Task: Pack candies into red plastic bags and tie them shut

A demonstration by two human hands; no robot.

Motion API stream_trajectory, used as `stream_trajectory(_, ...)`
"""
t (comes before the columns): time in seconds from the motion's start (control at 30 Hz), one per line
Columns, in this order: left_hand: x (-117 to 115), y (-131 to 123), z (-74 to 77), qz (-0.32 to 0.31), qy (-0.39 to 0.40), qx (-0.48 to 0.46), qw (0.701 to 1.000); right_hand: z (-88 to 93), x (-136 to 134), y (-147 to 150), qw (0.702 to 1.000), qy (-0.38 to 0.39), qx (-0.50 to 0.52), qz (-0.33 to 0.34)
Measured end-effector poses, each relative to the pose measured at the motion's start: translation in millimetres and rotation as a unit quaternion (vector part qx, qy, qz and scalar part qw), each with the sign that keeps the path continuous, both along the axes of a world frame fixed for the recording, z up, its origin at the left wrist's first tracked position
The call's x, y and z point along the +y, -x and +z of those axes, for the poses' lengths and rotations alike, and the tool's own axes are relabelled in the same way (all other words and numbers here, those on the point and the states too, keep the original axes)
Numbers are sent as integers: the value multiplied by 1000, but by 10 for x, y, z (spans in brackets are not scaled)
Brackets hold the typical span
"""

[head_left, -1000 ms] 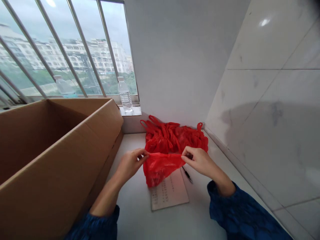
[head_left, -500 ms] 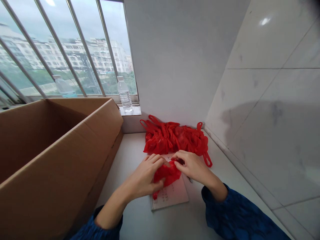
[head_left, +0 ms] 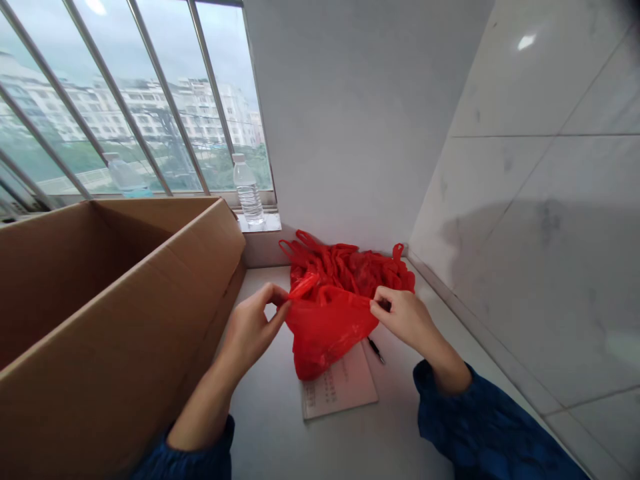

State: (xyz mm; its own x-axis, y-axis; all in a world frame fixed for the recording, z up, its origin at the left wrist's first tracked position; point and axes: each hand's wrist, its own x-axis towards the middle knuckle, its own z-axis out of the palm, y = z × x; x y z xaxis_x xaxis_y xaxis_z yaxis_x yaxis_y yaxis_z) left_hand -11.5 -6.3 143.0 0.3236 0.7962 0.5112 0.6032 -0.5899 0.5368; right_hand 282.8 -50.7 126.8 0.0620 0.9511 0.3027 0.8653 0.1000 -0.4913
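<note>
The biggest thing before us was the cardboard box point(head_left: 115, 300), brown and matte, open at the top, with a straight folded rim and flat walls, filling the left side of the counter. The counter point(head_left: 280, 427) itself was pale, smooth and flat, running into a corner between a plain grey wall and glossy white tiles veined with faint grey. Behind the box rose a barred window, and on its sill stood a clear ribbed plastic bottle point(head_left: 247, 191) with a white cap, upright; a second bottle showed dimly further left.

In the corner lay a heap of red plastic bags point(head_left: 360, 270), thin, crinkled and shiny, their loop handles sticking out at the back and right. In front of the heap we held one red bag point(head_left: 327, 327) up off the counter, stretched taut along its top edge and sagging into a rounded pouch below, its lower end hanging over a sheet of paper point(head_left: 345, 390) printed with small red characters. Our left hand point(head_left: 253, 327) pinched the bag's left corner between thumb and fingertips, the other fingers curled in. Our right hand point(head_left: 407, 317) pinched the right corner likewise, closed tight on the film. A slim dark pen point(head_left: 375, 349) lay just beside the paper, below the right hand.
</note>
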Motion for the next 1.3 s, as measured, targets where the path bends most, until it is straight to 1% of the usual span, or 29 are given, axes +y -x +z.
stream_trajectory(0.07, -14, 8, 13, 1, 25, -40, 999, 36, -41, -31, 1000, -6, 3, 6)
stream_trajectory(0.13, -74, -33, 33, -32, 61, -48, 996, 84, -114, -13, 999, -25, 19, 20)
stream_trajectory(0.2, -172, -97, 77, -59, 76, -35, 995, 147, -211, 43, 997, -66, 34, 25)
stream_trajectory(0.27, -284, -157, 140, -79, 53, -26, 995, 222, -319, 120, 990, -126, 49, 42)
stream_trajectory(0.33, -388, -204, 202, -103, 18, -32, 994, 291, -417, 205, 979, -166, 70, 99)
stream_trajectory(0.4, -471, -246, 239, -125, 0, -55, 991, 330, -480, 286, 969, -150, 89, 177)
stream_trajectory(0.47, -529, -292, 242, -138, 6, -70, 988, 328, -496, 353, 967, -95, 80, 224)
stream_trajectory(0.53, -564, -338, 221, -150, 24, -53, 987, 293, -474, 393, 971, -48, 57, 229)
stream_trajectory(0.63, -582, -376, 188, -163, 29, -2, 986, 227, -421, 394, 971, -14, 46, 233)
stream_trajectory(0.77, -556, -386, 135, -142, 25, -30, 989, 182, -392, 363, 972, 13, 43, 232)
stream_trajectory(0.83, -530, -415, 82, -139, 47, -42, 988, 180, -394, 373, 970, 13, 48, 239)
stream_trajectory(0.93, -486, -458, 17, -163, 98, -41, 981, 181, -390, 398, 964, 7, 64, 257)
stream_trajectory(1.0, -458, -434, 31, -169, 107, -57, 978, 162, -370, 385, 971, -2, 58, 234)
stream_trajectory(1.03, -445, -398, 57, -168, 105, -74, 977, 145, -353, 364, 978, -12, 45, 202)
stream_trajectory(1.13, -403, -221, 182, -183, 100, -146, 967, 70, -297, 257, 997, -45, -12, 60)
stream_trajectory(1.2, -385, -96, 267, -198, 82, -192, 958, 33, -280, 180, 997, -52, -50, -21)
stream_trajectory(1.23, -384, -45, 304, -203, 68, -200, 956, 29, -286, 149, 996, -54, -63, -44)
stream_trajectory(1.3, -405, 15, 362, -209, 50, -176, 961, 66, -334, 110, 993, -67, -75, -61)
